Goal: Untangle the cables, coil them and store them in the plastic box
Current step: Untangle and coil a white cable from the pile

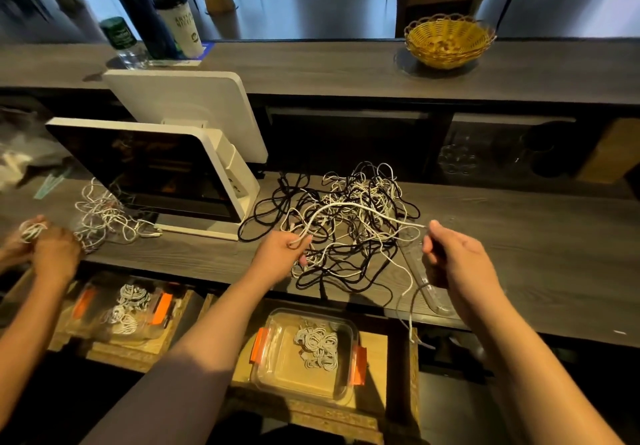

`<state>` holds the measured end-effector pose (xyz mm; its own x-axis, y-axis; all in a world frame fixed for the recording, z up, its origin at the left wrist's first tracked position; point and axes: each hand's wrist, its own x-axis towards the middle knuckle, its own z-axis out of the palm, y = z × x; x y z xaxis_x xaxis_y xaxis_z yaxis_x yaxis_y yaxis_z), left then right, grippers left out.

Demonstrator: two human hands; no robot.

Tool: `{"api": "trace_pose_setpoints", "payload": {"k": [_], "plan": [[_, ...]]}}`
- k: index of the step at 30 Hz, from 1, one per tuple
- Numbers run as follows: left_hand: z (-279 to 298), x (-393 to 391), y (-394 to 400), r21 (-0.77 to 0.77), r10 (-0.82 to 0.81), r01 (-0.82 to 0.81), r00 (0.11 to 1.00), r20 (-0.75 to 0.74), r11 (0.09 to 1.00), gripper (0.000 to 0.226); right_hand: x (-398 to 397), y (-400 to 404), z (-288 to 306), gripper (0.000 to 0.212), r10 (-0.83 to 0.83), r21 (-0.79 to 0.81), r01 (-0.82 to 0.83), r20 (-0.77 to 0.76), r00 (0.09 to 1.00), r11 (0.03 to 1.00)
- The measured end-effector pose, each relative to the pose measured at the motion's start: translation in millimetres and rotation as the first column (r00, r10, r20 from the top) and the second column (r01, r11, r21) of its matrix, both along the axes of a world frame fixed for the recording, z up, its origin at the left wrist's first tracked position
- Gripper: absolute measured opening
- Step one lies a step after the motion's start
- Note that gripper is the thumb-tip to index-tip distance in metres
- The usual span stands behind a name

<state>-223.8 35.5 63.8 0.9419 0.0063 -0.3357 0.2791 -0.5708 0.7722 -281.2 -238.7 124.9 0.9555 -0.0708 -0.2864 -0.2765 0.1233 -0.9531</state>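
A tangle of black and white cables (349, 223) lies on the dark wooden counter (540, 257). One white cable (353, 206) arcs above the pile between my hands. My left hand (282, 254) grips one part of it at the pile's left edge. My right hand (457, 257) pinches it farther along, right of the pile, and the rest hangs down over the counter's front edge. Below the counter, a clear plastic box (308, 351) with orange clips holds several coiled white cables (317, 344).
The box's clear lid (433, 292) lies on the counter under my right hand. At left, another person's hands (45, 247) coil a white cable beside a second tangle (104, 216) and a second box (124, 306). A white screen terminal (156, 174) stands behind.
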Motion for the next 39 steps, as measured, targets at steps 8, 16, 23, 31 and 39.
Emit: {"api": "trace_pose_setpoints", "payload": {"k": [8,16,23,31,39], "plan": [[62.7,-32.3,-33.6,-0.554,-0.178,0.135,0.984,-0.024,0.821,0.036,6.9,-7.1,-44.6,0.024,0.199,-0.379,-0.314,-0.313,0.929,0.871],[72.6,-56.0,-62.7,-0.570,-0.127,0.131,0.991,0.046,0.811,0.043,8.7,27.2,-29.2,0.065,0.243,-0.609,-0.254,-0.102,0.965,0.751],[72.3,-63.7,-73.1,-0.735,0.006,-0.035,0.999,-0.042,0.677,0.045,-8.9,40.7,-21.5,0.017,0.340,-0.128,-0.319,0.220,0.914,0.939],[72.9,-72.3,-76.8,-0.707,-0.047,0.019,0.999,-0.020,0.707,0.038,-35.8,30.2,-20.0,0.024,0.307,-0.107,-0.290,0.215,0.927,0.951],[74.1,-75.9,-79.9,-0.565,-0.125,0.100,0.992,-0.007,0.819,0.061,-40.3,33.5,2.6,0.028,0.354,-0.123,-0.339,0.136,0.925,0.933]]}}
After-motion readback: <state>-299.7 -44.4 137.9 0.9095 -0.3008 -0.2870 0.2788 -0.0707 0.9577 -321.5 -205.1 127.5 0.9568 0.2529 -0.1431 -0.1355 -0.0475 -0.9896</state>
